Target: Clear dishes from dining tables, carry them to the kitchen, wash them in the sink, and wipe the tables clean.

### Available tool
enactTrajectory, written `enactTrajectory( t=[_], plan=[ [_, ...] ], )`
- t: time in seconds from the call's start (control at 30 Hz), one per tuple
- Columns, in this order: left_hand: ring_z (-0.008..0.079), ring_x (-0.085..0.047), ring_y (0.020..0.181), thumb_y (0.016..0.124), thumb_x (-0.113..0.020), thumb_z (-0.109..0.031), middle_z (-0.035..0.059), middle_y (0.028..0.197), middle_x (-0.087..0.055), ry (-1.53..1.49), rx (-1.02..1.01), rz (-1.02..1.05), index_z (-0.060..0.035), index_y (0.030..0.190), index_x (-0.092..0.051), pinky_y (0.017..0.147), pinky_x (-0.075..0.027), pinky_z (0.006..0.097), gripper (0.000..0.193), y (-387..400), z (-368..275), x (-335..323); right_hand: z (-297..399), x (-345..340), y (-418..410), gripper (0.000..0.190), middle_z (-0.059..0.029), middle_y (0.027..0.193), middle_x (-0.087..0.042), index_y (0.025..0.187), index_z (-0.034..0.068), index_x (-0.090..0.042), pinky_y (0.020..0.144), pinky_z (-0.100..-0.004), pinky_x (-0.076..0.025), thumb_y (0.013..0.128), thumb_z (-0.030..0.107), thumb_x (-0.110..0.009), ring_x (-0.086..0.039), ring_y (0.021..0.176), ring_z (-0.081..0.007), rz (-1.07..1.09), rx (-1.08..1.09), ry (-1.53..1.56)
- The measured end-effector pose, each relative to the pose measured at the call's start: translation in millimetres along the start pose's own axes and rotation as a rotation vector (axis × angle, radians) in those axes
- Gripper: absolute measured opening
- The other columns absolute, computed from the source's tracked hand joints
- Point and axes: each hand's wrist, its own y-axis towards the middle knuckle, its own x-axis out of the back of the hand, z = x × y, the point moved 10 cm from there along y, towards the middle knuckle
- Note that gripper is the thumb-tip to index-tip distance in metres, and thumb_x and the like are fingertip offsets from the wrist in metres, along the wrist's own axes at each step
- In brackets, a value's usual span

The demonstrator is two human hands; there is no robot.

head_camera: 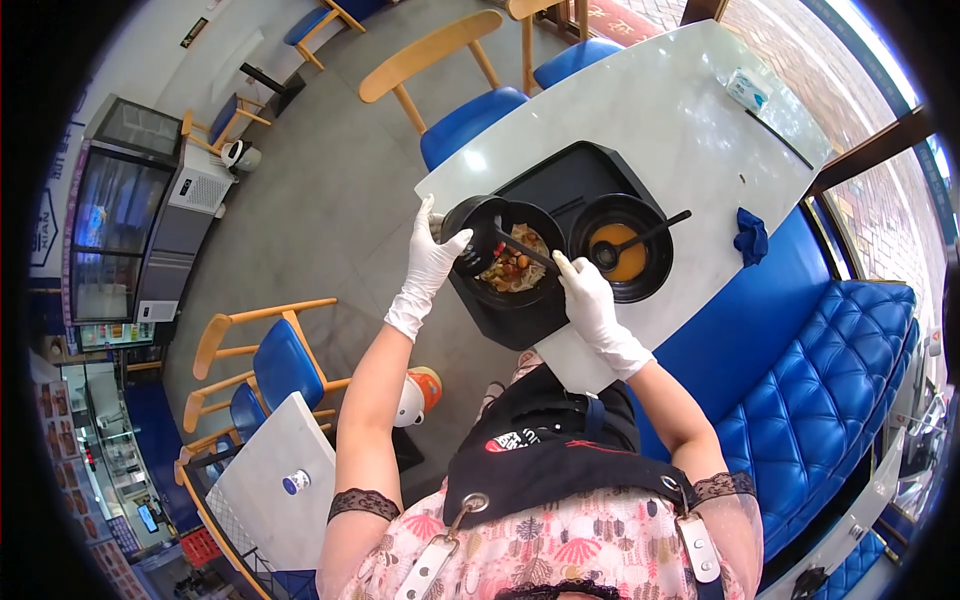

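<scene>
Both hands wear white gloves. My left hand (439,251) grips a small black bowl (472,225), tilted over the left side of a larger black bowl (555,225) of noodles with chopped toppings (519,262). My right hand (589,300) holds the handle of a black spoon (525,247), whose head is at the small bowl's mouth. Right of them, a second black bowl (660,277) holds orange broth (634,262) with a black ladle (641,238) resting in it. A black tray (562,176) lies beneath the noodle bowl; the broth bowl overlaps its right side.
The pale table (675,112) bears a tissue pack (748,90) and a crumpled blue cloth (751,238). A blue-seated wooden chair (469,120) stands at its far side, a blue padded bench (795,405) at right. Another table (277,480) with a small cup is at lower left.
</scene>
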Motion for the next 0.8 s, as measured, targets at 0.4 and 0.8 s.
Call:
enactTrajectory(
  t=[0.4, 0.8],
  plan=[
    [0.0137, -0.056, 0.089, 0.07, -0.08, -0.015, 0.007, 0.1, -0.053, 0.059, -0.073, -0.04, 0.0024, 0.143, -0.026, 0.079, -0.05, 0.0261, 0.093, 3, 5, 0, -10, 6, -29, 0.042, -0.0148, 0.082, -0.051, 0.12, 0.006, -0.058, 0.066, -0.038, -0.046, 0.079, -0.003, -0.061, -0.056, 0.074, -0.033, -0.047, -0.216, 0.258],
    [0.0146, -0.053, 0.093, 0.067, -0.08, -0.019, 0.0067, 0.102, -0.05, 0.076, -0.05, 0.018, -0.0002, 0.144, -0.028, 0.084, -0.047, 0.0281, 0.095, 9, 3, -6, -6, 5, -30, 0.037, -0.0154, 0.085, -0.053, 0.116, 0.005, -0.059, 0.068, -0.0389, -0.047, 0.08, -0.002, -0.061, -0.057, 0.077, -0.0341, -0.061, -0.205, 0.26]
  ],
)
